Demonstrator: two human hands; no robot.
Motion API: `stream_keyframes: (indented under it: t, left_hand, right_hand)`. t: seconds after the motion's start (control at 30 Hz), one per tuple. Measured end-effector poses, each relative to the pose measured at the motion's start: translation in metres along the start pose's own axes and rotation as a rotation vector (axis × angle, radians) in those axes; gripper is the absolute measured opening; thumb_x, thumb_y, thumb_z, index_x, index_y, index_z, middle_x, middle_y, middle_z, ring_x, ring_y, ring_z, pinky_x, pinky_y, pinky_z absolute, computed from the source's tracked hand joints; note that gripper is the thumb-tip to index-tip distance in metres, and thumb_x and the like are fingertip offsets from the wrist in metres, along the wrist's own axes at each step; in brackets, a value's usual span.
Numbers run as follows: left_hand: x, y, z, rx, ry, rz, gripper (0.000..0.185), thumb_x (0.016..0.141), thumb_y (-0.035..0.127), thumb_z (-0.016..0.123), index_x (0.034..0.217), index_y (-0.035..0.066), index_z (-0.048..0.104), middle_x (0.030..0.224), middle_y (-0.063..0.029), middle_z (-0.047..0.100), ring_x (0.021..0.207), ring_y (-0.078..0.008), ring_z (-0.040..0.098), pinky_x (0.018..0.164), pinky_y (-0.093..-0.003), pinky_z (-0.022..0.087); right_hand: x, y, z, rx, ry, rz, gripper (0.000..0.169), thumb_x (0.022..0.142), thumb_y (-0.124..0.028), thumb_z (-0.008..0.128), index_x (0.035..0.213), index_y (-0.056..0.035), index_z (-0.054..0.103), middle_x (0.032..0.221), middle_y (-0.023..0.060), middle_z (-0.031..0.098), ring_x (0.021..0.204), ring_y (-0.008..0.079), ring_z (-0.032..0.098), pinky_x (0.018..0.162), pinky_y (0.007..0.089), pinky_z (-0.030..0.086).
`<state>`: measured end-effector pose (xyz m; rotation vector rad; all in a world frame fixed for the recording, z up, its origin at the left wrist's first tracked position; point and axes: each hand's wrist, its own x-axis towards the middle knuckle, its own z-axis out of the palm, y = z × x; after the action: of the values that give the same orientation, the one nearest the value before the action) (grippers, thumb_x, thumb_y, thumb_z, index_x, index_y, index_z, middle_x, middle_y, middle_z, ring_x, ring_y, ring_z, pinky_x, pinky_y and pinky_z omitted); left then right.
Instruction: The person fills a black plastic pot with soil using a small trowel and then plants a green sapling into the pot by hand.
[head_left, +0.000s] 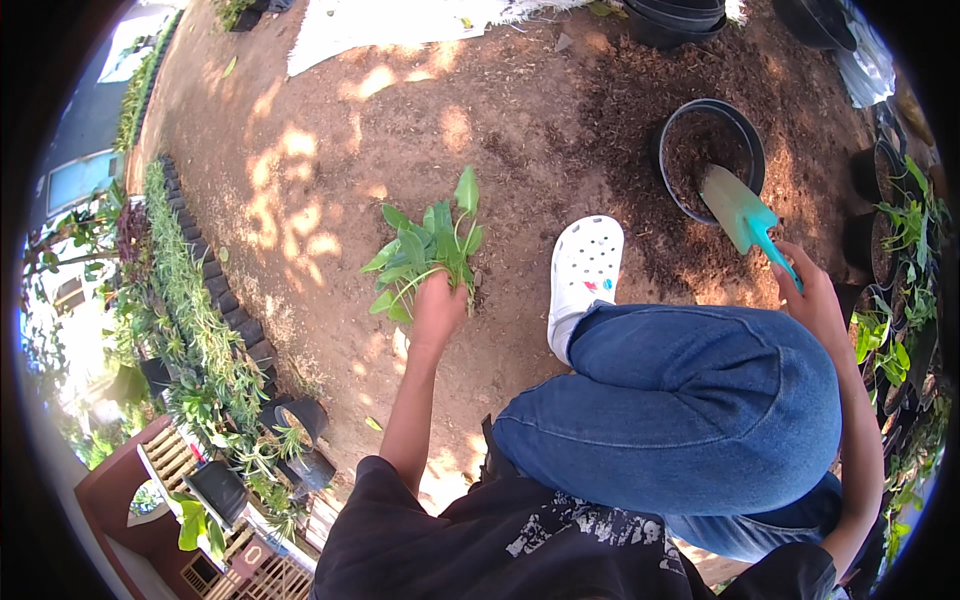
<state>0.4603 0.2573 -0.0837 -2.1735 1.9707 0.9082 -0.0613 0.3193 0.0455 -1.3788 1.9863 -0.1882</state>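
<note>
My left hand (440, 306) is closed around the lower stems of a leafy green plant (424, 244), low over the bare ground; the roots are mostly hidden. To the right, my right hand (808, 289) grips the turquoise handle of a garden trowel (739, 206). The trowel's blade is tilted into a round black plastic pot (756, 161), its tip against the dark soil (694, 146) inside. This pot stands upright on the ground, beyond my knee.
My white clog (589, 259) is between the plant and the pot. Stacked black pots (675, 22) stand at the top beside a white woven sheet (397, 26). Potted plants (874, 247) line the right edge. Dark edging blocks (225, 300) border plants at left.
</note>
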Motion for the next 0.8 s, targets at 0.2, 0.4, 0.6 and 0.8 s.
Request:
stream_keyframes:
  t: [0.2, 0.4, 0.6, 0.8]
  left_hand:
    - [0.012, -0.024, 0.053, -0.081, 0.097, 0.017, 0.026, 0.085, 0.013, 0.071, 0.105, -0.002, 0.062, 0.102, -0.0255, 0.066, 0.097, -0.0457, 0.063, 0.084, -0.0529, 0.05]
    - [0.006, -0.037, 0.088, -0.173, 0.199, 0.039, 0.041, 0.086, 0.013, 0.073, 0.123, -0.001, 0.061, 0.105, -0.0209, 0.066, 0.09, -0.0385, 0.064, 0.083, -0.0455, 0.051]
    - [-0.006, -0.04, 0.098, -0.286, 0.273, 0.024, 0.052, 0.091, 0.015, 0.071, 0.137, -0.001, 0.054, 0.11, -0.0149, 0.066, 0.088, -0.0262, 0.064, 0.082, -0.0398, 0.051]
    - [-0.004, -0.038, 0.092, -0.659, 0.365, -0.055, 0.046, 0.095, 0.018, 0.07, 0.134, 0.0, 0.055, 0.104, -0.0094, 0.069, 0.085, -0.0149, 0.061, 0.078, -0.0313, 0.05]
  right_hand:
    - [0.001, 0.0, 0.003, 0.009, -0.009, 0.005, 0.036, 0.1, -0.024, 0.058, 0.131, -0.0037, 0.058, 0.082, 0.0215, 0.064, 0.078, 0.036, 0.065, 0.073, 0.0436, 0.047]
    - [0.0, -0.005, 0.002, 0.0, -0.018, 0.048, 0.036, 0.101, -0.024, 0.057, 0.131, -0.0045, 0.057, 0.082, 0.0198, 0.064, 0.078, 0.0319, 0.064, 0.073, 0.0418, 0.047]
    - [-0.001, -0.006, 0.003, 0.016, -0.025, 0.064, 0.037, 0.101, -0.024, 0.058, 0.132, -0.0036, 0.057, 0.077, 0.0161, 0.06, 0.071, 0.0263, 0.06, 0.069, 0.0399, 0.046]
    - [0.0, -0.004, 0.005, 0.018, -0.025, 0.06, 0.037, 0.101, -0.024, 0.057, 0.132, -0.0034, 0.057, 0.073, 0.0139, 0.057, 0.067, 0.0233, 0.058, 0.067, 0.0394, 0.045]
